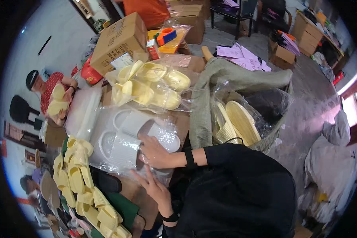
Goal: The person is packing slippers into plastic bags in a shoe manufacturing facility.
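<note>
A pair of light grey slippers (pixel 125 151) lies in a clear plastic bag on the table in front of me. My right hand (pixel 156 154) reaches over the pair, its fingers bent around the edge of a strap, partly hidden by the glossy film. Close to the bag's near edge is my left hand (pixel 158 195), its fingers spread apart and nothing visible between them. Beyond the grey pair sit bagged pale yellow slippers (pixel 156 93). Loose yellow slippers (pixel 81 174) are piled to the lower left, next to a dark slipper (pixel 106 181).
An open grey-green sack (pixel 204 103) at the right holds bagged yellow slippers (pixel 240 121). A stack of clear bags (pixel 83 109) lies past the grey pair. A large carton (pixel 117 41) and tape dispenser (pixel 166 36) stand behind. At left, a person (pixel 53 89) holds yellow slippers.
</note>
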